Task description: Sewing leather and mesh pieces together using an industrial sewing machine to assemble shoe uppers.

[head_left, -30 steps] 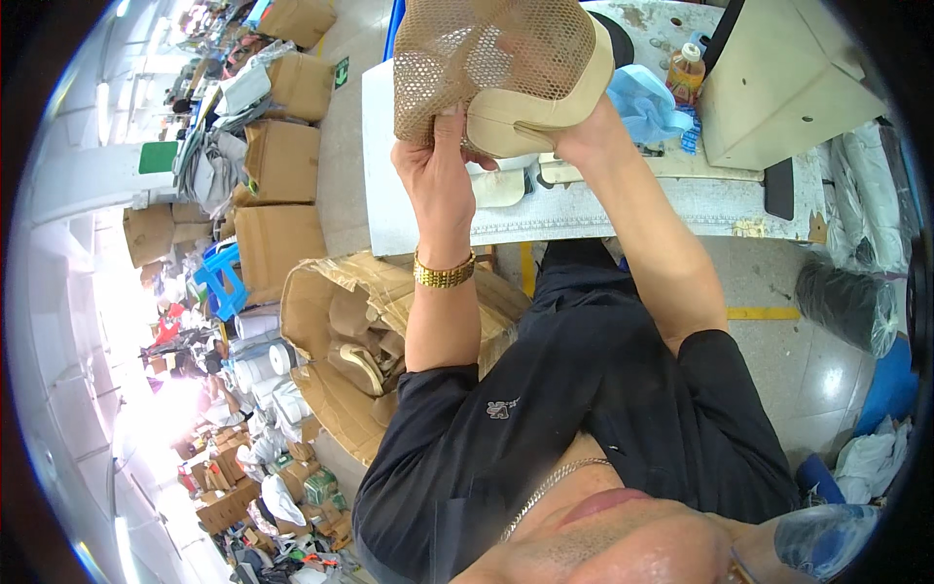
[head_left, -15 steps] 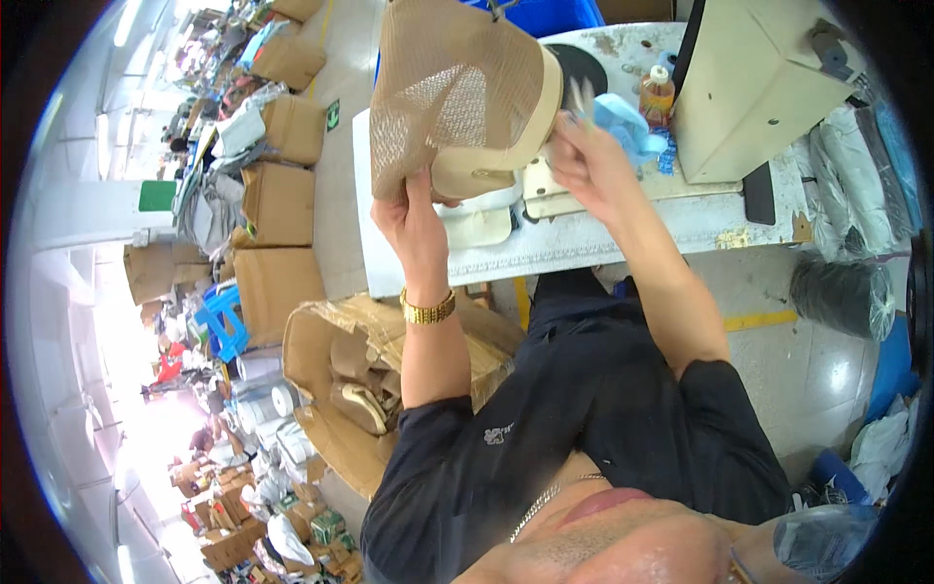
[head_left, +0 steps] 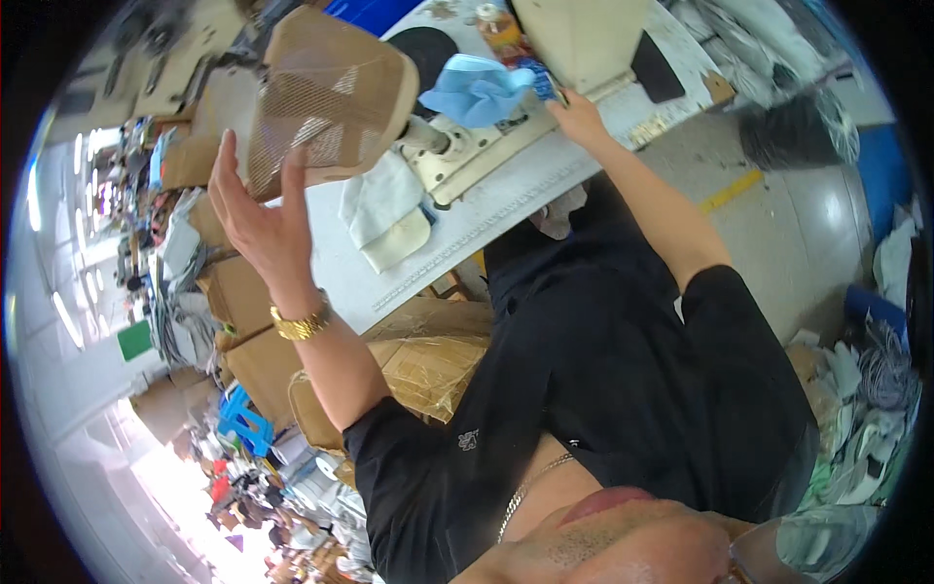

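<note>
In the upper left of the frame we hold up a tan mesh shoe upper (head_left: 326, 97), its netted side turned toward us and its pale edge showing along the right. Our left hand (head_left: 255, 209) carries it with the fingers spread and nearly straight, the piece resting against the fingertips and thumb rather than clenched. Our right hand (head_left: 576, 115) is off it, reaching to the base of the cream sewing machine (head_left: 574, 39) at the top centre, beside a blue cloth (head_left: 477, 90); we cannot tell whether it grips anything. To do this well, we judge the upper should be kept steady and clear of the white table (head_left: 486, 214) until the right hand is free. Half a second ago both hands were on the upper; now only the left one holds it.
</note>
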`<state>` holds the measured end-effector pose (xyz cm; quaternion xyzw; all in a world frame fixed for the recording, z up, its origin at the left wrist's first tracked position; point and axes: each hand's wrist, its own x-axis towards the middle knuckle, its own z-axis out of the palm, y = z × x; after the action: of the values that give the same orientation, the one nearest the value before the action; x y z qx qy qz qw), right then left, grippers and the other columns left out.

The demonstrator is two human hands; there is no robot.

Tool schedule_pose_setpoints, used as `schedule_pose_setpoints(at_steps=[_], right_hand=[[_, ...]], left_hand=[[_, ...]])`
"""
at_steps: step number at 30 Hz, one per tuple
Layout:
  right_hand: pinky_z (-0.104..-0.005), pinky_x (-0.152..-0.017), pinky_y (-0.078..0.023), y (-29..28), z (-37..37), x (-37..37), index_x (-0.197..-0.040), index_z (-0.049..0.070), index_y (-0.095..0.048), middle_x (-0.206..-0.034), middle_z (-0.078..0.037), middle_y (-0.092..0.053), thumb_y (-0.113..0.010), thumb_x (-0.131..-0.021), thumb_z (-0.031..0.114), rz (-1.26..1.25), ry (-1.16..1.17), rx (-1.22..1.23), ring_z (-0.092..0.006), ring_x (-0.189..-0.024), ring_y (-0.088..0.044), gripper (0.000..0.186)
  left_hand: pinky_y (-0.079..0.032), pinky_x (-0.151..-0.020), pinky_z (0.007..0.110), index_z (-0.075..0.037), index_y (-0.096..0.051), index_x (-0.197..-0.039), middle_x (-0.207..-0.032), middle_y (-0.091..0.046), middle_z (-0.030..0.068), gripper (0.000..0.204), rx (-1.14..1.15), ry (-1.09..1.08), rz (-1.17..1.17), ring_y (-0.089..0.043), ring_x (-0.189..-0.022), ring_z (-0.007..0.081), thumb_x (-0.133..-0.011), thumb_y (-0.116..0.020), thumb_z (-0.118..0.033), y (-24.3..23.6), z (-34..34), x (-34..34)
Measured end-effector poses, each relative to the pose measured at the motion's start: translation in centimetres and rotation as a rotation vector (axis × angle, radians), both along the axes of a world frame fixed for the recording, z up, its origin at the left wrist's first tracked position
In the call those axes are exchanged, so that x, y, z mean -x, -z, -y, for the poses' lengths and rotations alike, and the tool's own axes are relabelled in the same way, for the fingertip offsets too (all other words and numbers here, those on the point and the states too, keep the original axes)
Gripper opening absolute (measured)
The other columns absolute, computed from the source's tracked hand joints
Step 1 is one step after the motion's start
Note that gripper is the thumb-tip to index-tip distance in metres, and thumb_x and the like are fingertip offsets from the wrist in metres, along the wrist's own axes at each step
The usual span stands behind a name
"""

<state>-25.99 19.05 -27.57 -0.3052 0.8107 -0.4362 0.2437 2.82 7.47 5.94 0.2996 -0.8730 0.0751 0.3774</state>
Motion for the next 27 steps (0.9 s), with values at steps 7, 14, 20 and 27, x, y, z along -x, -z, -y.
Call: schedule_pose_setpoints(at_steps=[7, 14, 20, 27], right_hand=[[-0.0469, -0.094, -0.045, 0.7, 0.5, -0.6, -0.125, -0.002, -0.056, -0.119, -0.026, -0.061, -0.059, -0.084, 0.028, -0.079, 0.085, 0.04, -0.0429, -0.11, -0.057, 0.051], [-0.0459, -0.104, -0.038, 1.2, -2.8, -3.1, -0.13, -0.002, -0.051, -0.126, -0.024, -0.056, -0.063, -0.082, 0.018, -0.287, 0.055, 0.237, -0.0399, -0.12, -0.05, 0.054], [-0.0428, -0.101, -0.041, -0.3, -7.0, -5.2, -0.124, 0.0, -0.056, -0.122, -0.022, -0.057, -0.063, -0.083, 0.014, -0.174, -0.068, 0.321, -0.0373, -0.117, -0.052, 0.044], [-0.0356, -0.086, -0.05, 2.8, -13.7, -5.7, -0.115, -0.002, -0.063, -0.107, -0.017, -0.066, -0.064, -0.086, 0.012, 0.066, -0.078, 0.175, -0.027, -0.096, -0.064, 0.032]], left_hand=[[-0.047, -0.057, 0.03, 0.001, -0.065, -0.086, -0.071, -0.067, 0.0094, 0.031, -0.227, -0.06, -0.053, -0.061, -0.06, 0.0171, -0.092, -0.068, -0.03, 0.0, 3.2, 0.9], [-0.045, -0.059, 0.031, 0.003, -0.064, -0.081, -0.063, -0.059, 0.0104, 0.028, -0.281, -0.125, -0.069, -0.058, -0.066, 0.012, -0.092, -0.061, -0.023, -2.3, 5.7, -0.4], [-0.047, -0.064, 0.03, 0.003, -0.071, -0.091, -0.068, -0.064, 0.0086, 0.026, -0.533, -0.126, -0.142, -0.059, -0.071, 0.0122, -0.089, -0.063, -0.022, -4.0, 7.1, 1.9], [-0.047, -0.066, 0.031, 0.007, -0.072, -0.091, -0.083, -0.067, 0.0072, 0.026, -0.705, -0.01, -0.625, -0.059, -0.07, 0.015, -0.089, -0.064, -0.018, -4.5, 10.2, -1.9]])
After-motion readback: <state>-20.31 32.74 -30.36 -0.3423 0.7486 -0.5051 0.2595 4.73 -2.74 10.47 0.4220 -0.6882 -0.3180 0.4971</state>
